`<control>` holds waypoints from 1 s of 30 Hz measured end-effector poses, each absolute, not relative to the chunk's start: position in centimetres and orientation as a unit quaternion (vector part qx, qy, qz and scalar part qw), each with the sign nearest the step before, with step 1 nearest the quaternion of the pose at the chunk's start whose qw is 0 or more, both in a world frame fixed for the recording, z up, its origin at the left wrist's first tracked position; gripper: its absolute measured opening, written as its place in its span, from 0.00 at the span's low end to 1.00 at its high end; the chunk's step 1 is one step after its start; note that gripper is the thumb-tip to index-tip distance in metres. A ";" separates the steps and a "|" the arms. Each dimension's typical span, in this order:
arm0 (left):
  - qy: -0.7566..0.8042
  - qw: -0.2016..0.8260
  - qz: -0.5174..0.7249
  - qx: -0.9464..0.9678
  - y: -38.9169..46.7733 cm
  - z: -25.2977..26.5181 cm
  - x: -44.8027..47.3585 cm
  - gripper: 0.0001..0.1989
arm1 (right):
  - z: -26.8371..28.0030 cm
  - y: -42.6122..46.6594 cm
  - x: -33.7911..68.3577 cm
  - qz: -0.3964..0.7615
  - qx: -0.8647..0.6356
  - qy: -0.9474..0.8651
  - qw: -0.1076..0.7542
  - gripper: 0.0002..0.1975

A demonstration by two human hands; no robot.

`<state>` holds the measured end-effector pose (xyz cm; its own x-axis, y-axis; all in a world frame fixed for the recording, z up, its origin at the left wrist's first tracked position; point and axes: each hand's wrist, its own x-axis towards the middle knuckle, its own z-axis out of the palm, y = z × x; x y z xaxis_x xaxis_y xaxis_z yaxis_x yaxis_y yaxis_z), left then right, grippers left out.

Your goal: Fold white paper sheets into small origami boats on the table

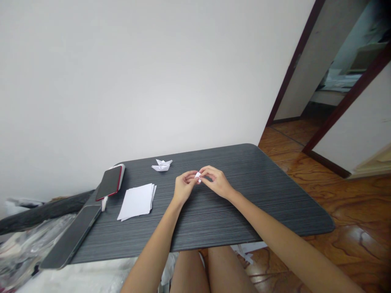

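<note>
Between the fingertips of both hands is a small folded piece of white paper (198,175), held above the middle of the dark table. My left hand (184,185) pinches it from the left, and my right hand (216,181) grips it from the right with thumb and forefinger. Fingers hide part of the paper, so its full shape cannot be made out. Beyond my left hand, folded white paper boats (162,165) lie close together near the table's back edge. A stack of square white paper sheets (136,201) rests to the left of my left hand.
The dark wood-grain table (244,215) stands against a white wall. On its left lie a red-edged phone (110,183) with a white cable and a long dark flat object (73,236). Plastic-wrapped items (27,244) crowd the far left. A doorway opens at right; paper scraps (246,249) show below the table.
</note>
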<state>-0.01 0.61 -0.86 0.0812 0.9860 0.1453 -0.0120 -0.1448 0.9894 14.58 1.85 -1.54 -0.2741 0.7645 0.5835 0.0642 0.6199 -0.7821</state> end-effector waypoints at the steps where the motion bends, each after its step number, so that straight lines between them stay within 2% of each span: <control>1: 0.445 0.466 0.513 0.567 0.6 -1.0 0.0 0.15 | -1.8 1.9 14.4 0.352 -0.286 -0.713 0.535 0.04; 4: 0.457 0.424 0.502 0.599 0.6 -1.2 -0.2 0.14 | -2.4 2.3 14.1 0.407 -0.306 -0.670 0.540 0.10; 7: 0.465 0.405 0.490 0.616 0.6 -1.4 -0.3 0.14 | -2.5 2.5 14.2 0.427 -0.339 -0.659 0.518 0.07; 12: 0.454 0.428 0.427 0.654 0.6 -1.5 -0.2 0.14 | -2.1 2.5 14.5 0.464 -0.397 -0.627 0.484 0.08; 18: 0.451 0.430 0.388 0.679 0.2 -1.3 -0.2 0.14 | -1.4 2.1 14.4 0.510 -0.366 -0.632 0.454 0.09; 24: 0.423 0.505 0.364 0.658 0.0 -1.1 -0.1 0.12 | -1.1 1.9 14.7 0.440 -0.359 -0.680 0.463 0.08; 30: 0.431 0.490 0.374 0.659 0.2 -1.6 -0.1 0.12 | -1.3 1.9 14.5 0.407 -0.370 -0.687 0.474 0.09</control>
<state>-0.06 0.20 -1.63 0.3493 0.9343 0.0712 0.2006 -0.1487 0.9683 14.51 1.92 -1.26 -0.2762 0.8948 0.3508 0.1218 0.3947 -0.9107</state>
